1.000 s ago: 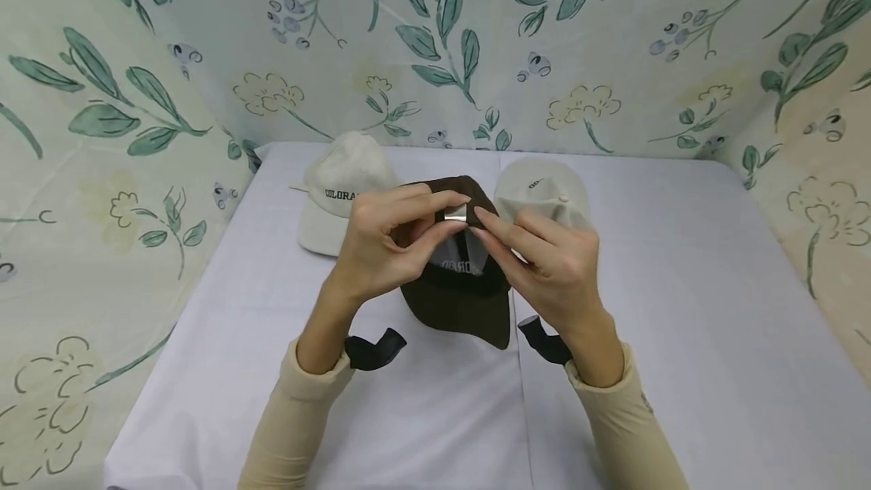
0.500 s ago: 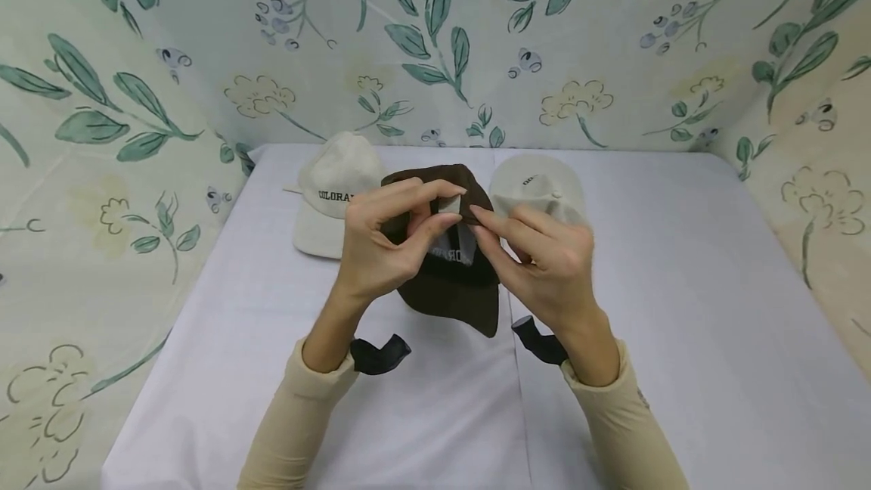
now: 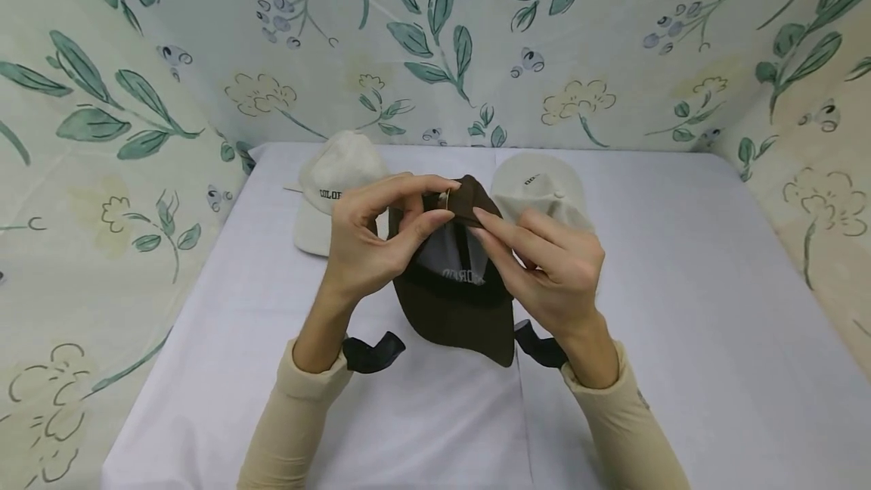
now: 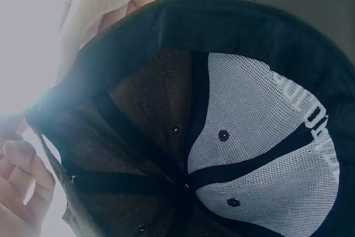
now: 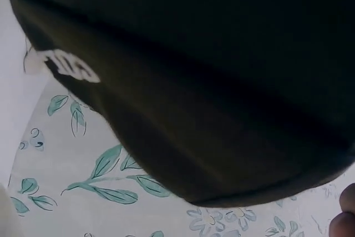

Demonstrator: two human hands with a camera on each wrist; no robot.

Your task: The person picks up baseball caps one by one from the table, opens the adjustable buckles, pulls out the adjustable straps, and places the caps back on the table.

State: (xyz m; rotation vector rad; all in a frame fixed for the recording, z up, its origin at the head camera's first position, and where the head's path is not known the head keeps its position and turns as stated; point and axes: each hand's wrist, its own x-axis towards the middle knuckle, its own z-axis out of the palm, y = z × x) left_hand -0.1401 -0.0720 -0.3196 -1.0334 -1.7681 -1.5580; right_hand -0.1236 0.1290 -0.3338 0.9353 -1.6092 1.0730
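A dark brown baseball cap (image 3: 456, 316) hangs between both hands, its brim toward the wearer and its hollow inside facing up. My left hand (image 3: 370, 237) pinches the back strap (image 3: 466, 201) at a thin metal buckle (image 3: 447, 199), seen nearly edge-on. My right hand (image 3: 554, 259) pinches the same strap between thumb and forefinger, just to the right. In the left wrist view the cap's inside shows dark seam tape and pale mesh backing (image 4: 233, 131) behind the embroidery. White lettering (image 5: 69, 66) shows on the cap's outside in the right wrist view.
Behind the left hand stands a cream cap (image 3: 343, 165) with dark lettering. Another pale cap (image 3: 540, 180) lies behind the right hand. A white cloth (image 3: 680, 286) covers the table, and a leaf-patterned curtain (image 3: 435, 44) hangs around the back and sides.
The silver face of the buckle has turned to edge-on, and more brown strap shows between the fingertips. The cap dipped away, then its brim swung back lower. Both hands keep their pinch.
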